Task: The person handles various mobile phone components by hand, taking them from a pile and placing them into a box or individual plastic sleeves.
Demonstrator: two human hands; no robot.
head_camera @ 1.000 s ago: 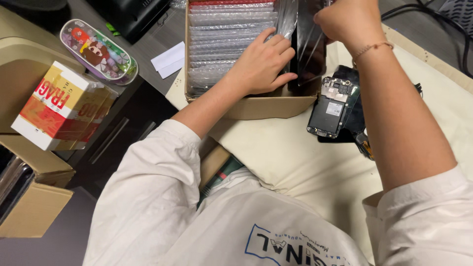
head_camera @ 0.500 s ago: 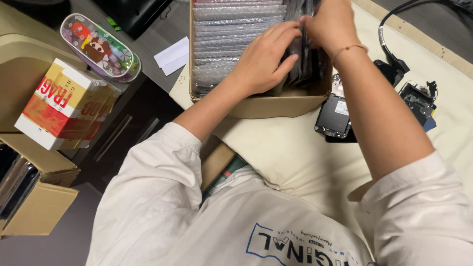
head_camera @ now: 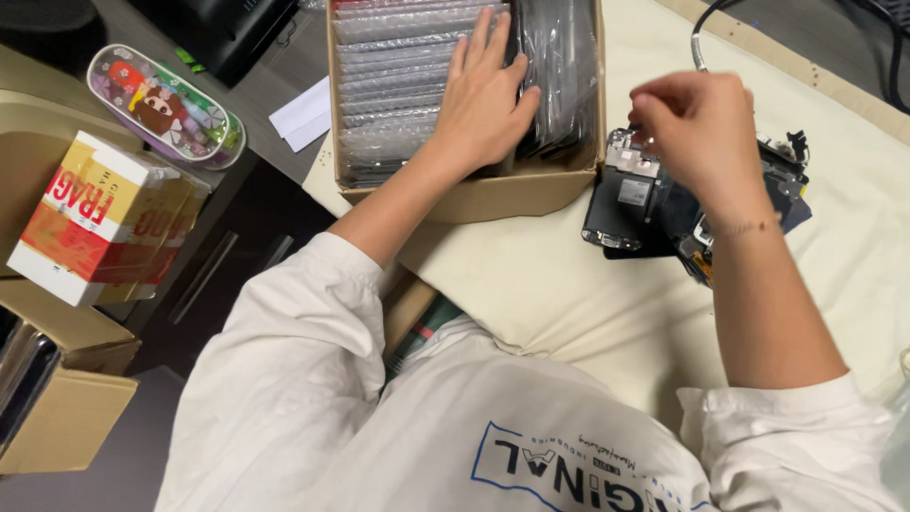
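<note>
An open cardboard box (head_camera: 474,197) sits on a cream cloth and is packed with flat parts in bubble wrap (head_camera: 389,85) and dark sleeves (head_camera: 559,66). My left hand (head_camera: 483,100) lies flat inside the box, fingers spread over the wrapped parts, holding nothing. My right hand (head_camera: 697,128) hovers to the right of the box, fingertips pinched at the top edge of a dark phone part (head_camera: 626,204) that lies on a small pile of similar parts (head_camera: 777,190). Whether the fingers grip it I cannot tell.
A white-and-red tape-wrapped carton (head_camera: 95,223) and a printed oval case (head_camera: 166,106) stand at the left. Another cardboard box (head_camera: 57,417) is at the lower left. A black cable (head_camera: 701,28) runs along the far right. A white card (head_camera: 303,116) lies beside the box.
My right hand has come out of the box and moved right, down to the pile of phone parts. My left hand stayed in the box, now lying flatter.
</note>
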